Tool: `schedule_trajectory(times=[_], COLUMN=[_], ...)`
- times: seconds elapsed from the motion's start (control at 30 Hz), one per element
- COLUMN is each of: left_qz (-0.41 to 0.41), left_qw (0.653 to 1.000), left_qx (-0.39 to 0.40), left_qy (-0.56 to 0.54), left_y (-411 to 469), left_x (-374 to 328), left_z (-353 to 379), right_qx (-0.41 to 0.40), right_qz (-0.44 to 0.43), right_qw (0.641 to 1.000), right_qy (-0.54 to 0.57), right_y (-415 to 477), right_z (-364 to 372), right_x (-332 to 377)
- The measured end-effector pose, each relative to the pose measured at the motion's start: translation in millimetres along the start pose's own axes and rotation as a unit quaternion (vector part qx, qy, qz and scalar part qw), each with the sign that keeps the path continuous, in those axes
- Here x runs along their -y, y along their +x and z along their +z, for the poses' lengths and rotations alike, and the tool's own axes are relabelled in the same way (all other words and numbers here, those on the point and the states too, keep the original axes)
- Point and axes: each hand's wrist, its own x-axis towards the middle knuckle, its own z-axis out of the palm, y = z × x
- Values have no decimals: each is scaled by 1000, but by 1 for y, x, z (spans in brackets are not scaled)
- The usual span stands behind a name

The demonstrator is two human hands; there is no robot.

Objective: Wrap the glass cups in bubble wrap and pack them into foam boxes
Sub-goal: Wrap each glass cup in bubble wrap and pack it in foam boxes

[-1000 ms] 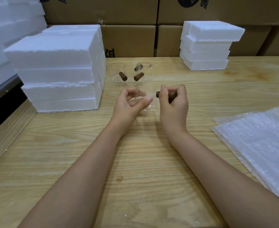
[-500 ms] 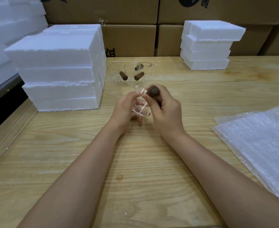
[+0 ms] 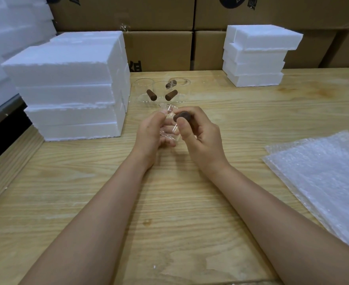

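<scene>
A clear glass cup point(image 3: 169, 128) with a brown wooden handle point(image 3: 182, 116) is held tilted above the wooden table point(image 3: 169, 202). My right hand point(image 3: 200, 136) grips the handle, thumb on top. My left hand point(image 3: 152, 133) holds the cup's glass body from the left, fingers at its rim. Three more glass cups with brown handles point(image 3: 162, 92) stand just behind. Bubble wrap sheets point(image 3: 323, 182) lie at the right. Foam boxes are stacked at the left point(image 3: 70, 87) and at the back right point(image 3: 255, 56).
Cardboard cartons point(image 3: 161, 50) line the wall behind the table. More white foam point(image 3: 9, 29) is piled at the far left, beyond the table's left edge. Bare wood stretches between my forearms and the near edge.
The cup has been lifted from the table and tipped. My right hand turned the handle towards me and both hands drew closer together and slightly nearer.
</scene>
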Motion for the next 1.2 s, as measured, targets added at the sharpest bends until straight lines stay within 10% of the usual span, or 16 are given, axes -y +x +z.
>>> schedule_trajectory(times=[0.47, 0.83, 1.2], left_qz=[22, -7, 11], left_qw=[999, 1000, 999], left_qx=[-2, -18, -22], left_qy=[24, -20, -20], left_y=[1, 6, 5], left_x=[5, 3, 5], left_z=[0, -4, -5], right_qx=[-97, 22, -44], right_qz=[130, 153, 103], right_qw=[977, 956, 991], right_qy=[137, 250, 75], right_y=[5, 3, 2], right_z=[4, 9, 3], right_x=[-1, -5, -8])
